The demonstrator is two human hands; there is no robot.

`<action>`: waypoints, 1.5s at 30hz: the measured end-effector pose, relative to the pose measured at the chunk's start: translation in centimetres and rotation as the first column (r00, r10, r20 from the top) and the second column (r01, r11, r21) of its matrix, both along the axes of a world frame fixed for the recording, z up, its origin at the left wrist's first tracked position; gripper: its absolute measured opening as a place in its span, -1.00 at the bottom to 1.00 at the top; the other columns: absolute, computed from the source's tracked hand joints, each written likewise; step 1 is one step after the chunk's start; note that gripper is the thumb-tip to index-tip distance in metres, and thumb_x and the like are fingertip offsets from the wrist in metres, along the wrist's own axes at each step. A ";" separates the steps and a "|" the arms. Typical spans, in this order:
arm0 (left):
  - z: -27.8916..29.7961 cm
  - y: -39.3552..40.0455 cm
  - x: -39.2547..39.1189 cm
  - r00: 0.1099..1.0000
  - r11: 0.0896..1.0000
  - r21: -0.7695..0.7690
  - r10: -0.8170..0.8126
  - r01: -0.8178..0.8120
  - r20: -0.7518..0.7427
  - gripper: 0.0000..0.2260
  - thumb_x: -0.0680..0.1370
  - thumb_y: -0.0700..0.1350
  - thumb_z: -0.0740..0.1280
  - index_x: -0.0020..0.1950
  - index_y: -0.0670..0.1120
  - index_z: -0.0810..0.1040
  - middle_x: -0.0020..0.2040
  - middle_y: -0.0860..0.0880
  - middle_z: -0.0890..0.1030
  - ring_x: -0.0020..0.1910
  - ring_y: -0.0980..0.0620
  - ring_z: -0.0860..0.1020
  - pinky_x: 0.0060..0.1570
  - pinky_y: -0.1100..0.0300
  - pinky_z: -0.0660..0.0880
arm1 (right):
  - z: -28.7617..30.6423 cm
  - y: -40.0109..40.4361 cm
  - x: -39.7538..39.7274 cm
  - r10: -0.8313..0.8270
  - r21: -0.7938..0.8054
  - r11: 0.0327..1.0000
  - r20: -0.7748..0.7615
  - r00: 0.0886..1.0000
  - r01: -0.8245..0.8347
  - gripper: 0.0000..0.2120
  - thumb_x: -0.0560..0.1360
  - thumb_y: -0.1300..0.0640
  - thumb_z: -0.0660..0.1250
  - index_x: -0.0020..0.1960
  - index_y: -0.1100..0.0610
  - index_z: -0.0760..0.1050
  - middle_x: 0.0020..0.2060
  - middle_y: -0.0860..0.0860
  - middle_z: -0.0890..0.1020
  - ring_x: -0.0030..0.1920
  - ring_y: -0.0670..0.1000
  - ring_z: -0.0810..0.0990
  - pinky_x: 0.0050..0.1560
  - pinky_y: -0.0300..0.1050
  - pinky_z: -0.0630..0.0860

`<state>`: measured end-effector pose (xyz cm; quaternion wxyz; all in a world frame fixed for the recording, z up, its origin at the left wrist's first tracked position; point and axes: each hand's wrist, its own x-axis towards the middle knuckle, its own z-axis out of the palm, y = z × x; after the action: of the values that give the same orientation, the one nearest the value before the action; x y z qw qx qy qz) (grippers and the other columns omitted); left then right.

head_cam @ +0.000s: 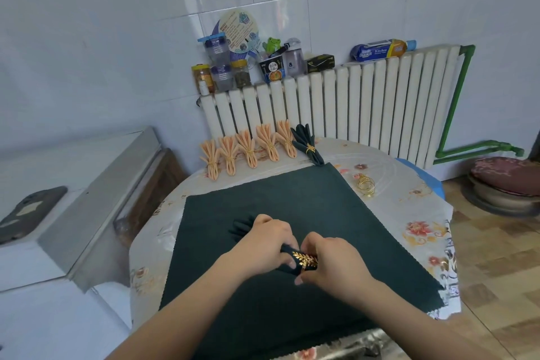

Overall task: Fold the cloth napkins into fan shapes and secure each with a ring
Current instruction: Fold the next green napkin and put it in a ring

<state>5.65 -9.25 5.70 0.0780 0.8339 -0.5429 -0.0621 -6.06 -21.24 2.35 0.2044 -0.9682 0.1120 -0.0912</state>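
On the round table, covered with a flowered cloth, a dark green napkin lies spread flat, and everything else can be placed from it. Over its near middle, both hands work on a pleated green napkin of the same colour. The left hand curls its fingers around the bundle's middle, gripping it, with the loose pleats fanning out past the knuckles toward the far left of the flat napkin. The right hand pinches the other end, thumb and fingers bent around a gold leaf ring that sits on the bundle between the two hands. Just beyond the flat napkin's far edge stands a row of five peach fans, each tied with a ring, and beside them at the far right corner lies a finished green fan, its tail touching that corner. Off the flat napkin's right edge, near the far corner, spare gold rings rest on the table. A white radiator stands behind the table.
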 end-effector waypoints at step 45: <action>-4.1 -10.3 13.0 -0.007 0.253 0.007 -0.001 -0.967 -1.000 -0.95 0.59 -0.22 0.27 -0.03 -0.20 0.49 -0.08 -0.14 0.60 -0.14 0.03 0.58 -0.22 0.27 0.50 | -1.5 -9.9 19.0 -0.404 0.918 0.322 -0.089 0.910 0.232 -0.90 0.49 0.18 0.38 -0.15 0.20 0.61 -0.26 0.10 0.64 -0.28 -0.02 0.55 -0.27 -0.22 0.48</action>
<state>18.64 -19.54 1.57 0.7345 0.6318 0.0758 -0.2357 12.93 -31.19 0.85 0.6870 -0.6421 0.3149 -0.1286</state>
